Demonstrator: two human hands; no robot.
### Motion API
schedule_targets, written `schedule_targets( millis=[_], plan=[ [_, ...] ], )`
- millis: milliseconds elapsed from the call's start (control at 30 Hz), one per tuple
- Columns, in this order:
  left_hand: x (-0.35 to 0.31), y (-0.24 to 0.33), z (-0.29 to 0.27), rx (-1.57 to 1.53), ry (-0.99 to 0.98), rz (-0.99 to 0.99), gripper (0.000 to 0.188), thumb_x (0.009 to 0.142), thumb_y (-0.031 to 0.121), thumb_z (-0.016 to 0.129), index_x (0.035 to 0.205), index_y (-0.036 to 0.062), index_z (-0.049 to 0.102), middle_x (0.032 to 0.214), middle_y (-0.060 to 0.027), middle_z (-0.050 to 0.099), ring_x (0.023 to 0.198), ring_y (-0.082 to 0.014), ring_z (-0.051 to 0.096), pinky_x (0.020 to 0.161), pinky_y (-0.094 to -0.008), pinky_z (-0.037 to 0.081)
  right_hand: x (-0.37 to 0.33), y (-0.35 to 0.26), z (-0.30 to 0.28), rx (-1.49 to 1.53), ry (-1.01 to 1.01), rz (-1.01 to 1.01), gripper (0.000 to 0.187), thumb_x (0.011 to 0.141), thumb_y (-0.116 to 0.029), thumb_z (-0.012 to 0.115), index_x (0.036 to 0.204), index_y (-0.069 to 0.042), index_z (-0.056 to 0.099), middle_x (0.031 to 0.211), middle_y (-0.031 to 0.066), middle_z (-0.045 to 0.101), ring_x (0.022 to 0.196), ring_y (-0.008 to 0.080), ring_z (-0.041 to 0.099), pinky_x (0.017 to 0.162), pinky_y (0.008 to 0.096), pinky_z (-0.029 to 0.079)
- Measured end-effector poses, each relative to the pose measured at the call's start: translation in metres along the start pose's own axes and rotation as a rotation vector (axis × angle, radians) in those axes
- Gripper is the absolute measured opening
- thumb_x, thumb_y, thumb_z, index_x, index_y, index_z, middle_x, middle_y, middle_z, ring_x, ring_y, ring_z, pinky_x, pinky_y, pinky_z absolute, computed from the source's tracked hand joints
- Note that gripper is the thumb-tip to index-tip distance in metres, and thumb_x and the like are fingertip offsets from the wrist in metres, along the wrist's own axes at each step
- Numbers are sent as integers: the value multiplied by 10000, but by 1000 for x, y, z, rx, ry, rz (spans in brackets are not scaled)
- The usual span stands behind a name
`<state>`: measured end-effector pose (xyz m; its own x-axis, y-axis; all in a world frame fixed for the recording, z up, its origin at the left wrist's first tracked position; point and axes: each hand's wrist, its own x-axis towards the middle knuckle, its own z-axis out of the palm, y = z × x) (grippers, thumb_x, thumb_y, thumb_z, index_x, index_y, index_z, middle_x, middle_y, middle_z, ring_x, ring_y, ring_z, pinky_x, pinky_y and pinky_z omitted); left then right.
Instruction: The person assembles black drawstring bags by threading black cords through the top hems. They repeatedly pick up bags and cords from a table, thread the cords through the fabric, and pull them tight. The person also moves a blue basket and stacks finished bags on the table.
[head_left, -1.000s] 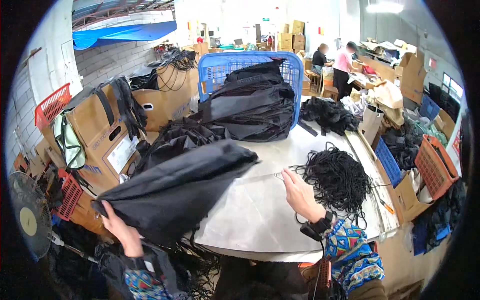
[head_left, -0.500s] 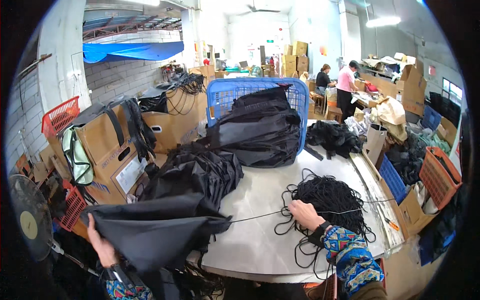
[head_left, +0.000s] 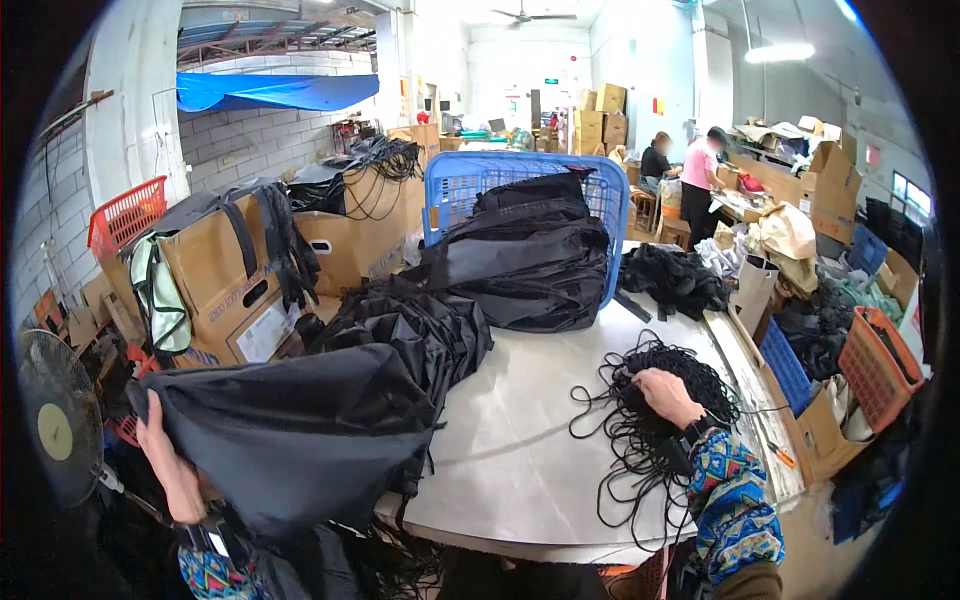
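Your left hand (head_left: 170, 468) grips the black fabric piece (head_left: 295, 425) at its left end, with the rest of the piece stretching away to the right of your grip, over the near-left edge of the white table (head_left: 520, 435). Your right hand (head_left: 668, 397) rests on the pile of black cords (head_left: 645, 440) at the table's right side, fingers curled downward; you cannot tell from here whether they pinch a cord, since the fingertips sink into the dark strands. Loose loops spill from the pile toward the near edge, well apart from the fabric piece. Most of your left fingers are hidden behind the cloth, and its lower edge merges with dark material below the table. Its far side overlaps the crumpled black heap (head_left: 455, 325), so the border between them is hard to make out. Your left sleeve is cut off by the lower rim.
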<state>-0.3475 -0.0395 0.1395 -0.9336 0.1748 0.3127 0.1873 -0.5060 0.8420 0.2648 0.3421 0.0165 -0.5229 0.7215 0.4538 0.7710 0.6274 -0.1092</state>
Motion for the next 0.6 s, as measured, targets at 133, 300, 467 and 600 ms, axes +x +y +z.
schedule_targets(
  millis=[133, 300, 467, 600],
  plan=[
    [108, -14, -97, 49, 176, 221, 404, 892, 311, 629, 1134, -10, 582, 1062, -80, 617, 871, -175, 593, 788, -306, 476, -13, 28, -17, -4, 94, 186, 173, 870, -179, 533, 887, -41, 636, 855, 168, 631, 831, 363, 606, 722, 449, 488],
    [148, -27, -197, 174, 574, 159, 387, 896, 289, 616, 1064, -60, 627, 1011, -113, 650, 841, -213, 617, 764, -335, 509, -37, 60, -30, 62, 173, 182, 210, 887, -203, 518, 859, -46, 654, 806, 186, 629, 794, 375, 603, 695, 455, 484],
    [170, 25, -303, 182, 581, 295, 450, 874, 299, 620, 1118, -79, 604, 1098, -127, 629, 920, -220, 603, 783, -340, 491, -74, 127, -17, -43, 65, 440, 141, 813, -124, 528, 827, -19, 621, 754, 228, 600, 752, 403, 588, 640, 478, 467],
    [87, 63, -174, 153, 125, 57, 451, 861, 276, 648, 1169, -44, 568, 1106, -89, 603, 910, -177, 593, 788, -310, 482, -77, 106, -35, -188, -26, 157, 121, 740, -41, 503, 785, 10, 603, 823, 226, 611, 803, 401, 591, 696, 480, 480]
  ],
)
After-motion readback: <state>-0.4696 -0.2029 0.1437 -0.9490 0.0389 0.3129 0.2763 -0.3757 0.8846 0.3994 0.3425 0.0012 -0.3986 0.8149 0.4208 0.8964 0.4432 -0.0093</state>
